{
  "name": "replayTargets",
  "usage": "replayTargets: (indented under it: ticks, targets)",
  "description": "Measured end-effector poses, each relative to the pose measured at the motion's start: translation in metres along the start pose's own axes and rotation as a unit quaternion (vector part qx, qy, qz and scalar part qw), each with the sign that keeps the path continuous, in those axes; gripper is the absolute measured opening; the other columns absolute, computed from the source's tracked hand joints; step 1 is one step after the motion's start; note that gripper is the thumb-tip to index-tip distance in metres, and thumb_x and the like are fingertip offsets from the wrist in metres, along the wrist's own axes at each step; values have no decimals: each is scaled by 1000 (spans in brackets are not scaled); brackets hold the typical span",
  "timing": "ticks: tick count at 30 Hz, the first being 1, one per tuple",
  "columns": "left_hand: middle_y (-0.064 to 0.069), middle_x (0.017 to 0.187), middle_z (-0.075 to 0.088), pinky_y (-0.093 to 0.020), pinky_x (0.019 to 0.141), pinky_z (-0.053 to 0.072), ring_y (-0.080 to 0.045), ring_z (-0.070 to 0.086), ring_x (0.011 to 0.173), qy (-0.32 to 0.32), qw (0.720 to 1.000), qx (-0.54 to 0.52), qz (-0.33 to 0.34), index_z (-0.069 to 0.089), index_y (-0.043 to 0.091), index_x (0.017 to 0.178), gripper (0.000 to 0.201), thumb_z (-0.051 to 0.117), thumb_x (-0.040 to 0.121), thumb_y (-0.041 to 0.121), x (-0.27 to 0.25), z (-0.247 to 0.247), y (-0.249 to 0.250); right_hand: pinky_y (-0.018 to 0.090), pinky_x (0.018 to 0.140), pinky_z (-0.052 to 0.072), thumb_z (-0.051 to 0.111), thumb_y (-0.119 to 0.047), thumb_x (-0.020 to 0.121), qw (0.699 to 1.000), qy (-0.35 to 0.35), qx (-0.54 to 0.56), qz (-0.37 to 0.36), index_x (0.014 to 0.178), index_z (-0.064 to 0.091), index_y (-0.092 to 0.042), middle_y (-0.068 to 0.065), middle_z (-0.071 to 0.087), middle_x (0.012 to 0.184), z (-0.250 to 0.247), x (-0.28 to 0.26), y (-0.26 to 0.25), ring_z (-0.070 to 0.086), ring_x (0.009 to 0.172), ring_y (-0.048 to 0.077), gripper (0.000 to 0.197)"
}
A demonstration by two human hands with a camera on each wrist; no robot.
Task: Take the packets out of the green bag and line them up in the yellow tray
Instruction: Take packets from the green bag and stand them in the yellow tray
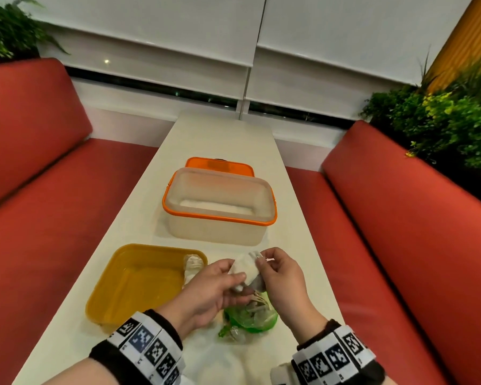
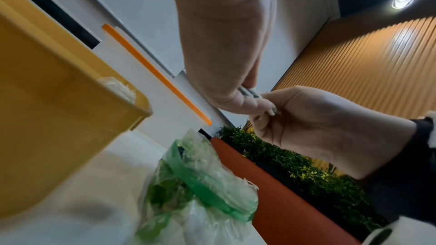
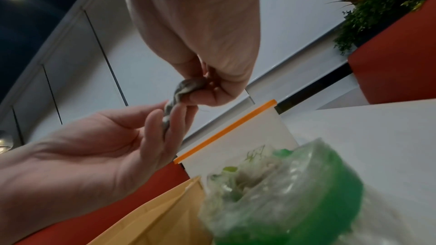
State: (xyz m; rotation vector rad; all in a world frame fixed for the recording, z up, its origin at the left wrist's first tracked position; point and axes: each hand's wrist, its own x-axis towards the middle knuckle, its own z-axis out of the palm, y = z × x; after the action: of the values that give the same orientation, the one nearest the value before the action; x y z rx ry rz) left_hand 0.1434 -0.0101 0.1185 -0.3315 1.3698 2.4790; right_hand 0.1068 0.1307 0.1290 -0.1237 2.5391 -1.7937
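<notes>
Both hands hold one white packet (image 1: 246, 269) above the green bag (image 1: 250, 315). My left hand (image 1: 238, 283) grips its lower left side between thumb and fingers. My right hand (image 1: 263, 263) pinches its upper right edge. In the wrist views the packet (image 3: 179, 94) shows as a thin grey-white strip between the fingertips. The green bag (image 2: 205, 180) lies open on the table with more clear packets inside. The yellow tray (image 1: 139, 282) sits left of the bag, with one packet (image 1: 192, 266) leaning in its far right corner.
A translucent container with an orange rim (image 1: 220, 207) stands just beyond the hands, its orange lid (image 1: 220, 165) behind it. The white table (image 1: 289, 245) is narrow, with red benches (image 1: 400, 232) on both sides and plants (image 1: 442, 120) at the far right.
</notes>
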Motion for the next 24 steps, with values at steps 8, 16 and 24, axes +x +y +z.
replayTargets:
  ticks: [8, 16, 24]
  targets:
    - [-8, 84, 70, -20, 54, 54, -16, 67, 69, 56, 997, 14, 55, 62, 9, 99, 28, 64, 80, -11, 1, -3, 2, 52, 65, 56, 63, -13, 85, 996, 15, 70, 60, 73, 61, -19, 10, 61, 70, 16, -2, -4, 59, 65, 28, 14]
    - [-8, 83, 71, -18, 54, 52, -13, 64, 68, 45, 998, 25, 46, 62, 7, 101, 25, 58, 84, -10, -2, -12, 5, 21, 57, 44, 59, -2, 88, 990, -48, 123, 40, 78, 57, -8, 7, 61, 71, 1, 0, -8, 58, 64, 14, 13]
    - [-12, 89, 67, -21, 56, 52, -15, 58, 69, 41, 997, 51, 37, 61, 6, 104, 19, 57, 88, -3, -1, -8, 4, 16, 58, 43, 62, 7, 83, 971, -187, 147, -26, 78, 61, -4, 1, 59, 62, -39, 6, -32, 52, 58, 8, 12]
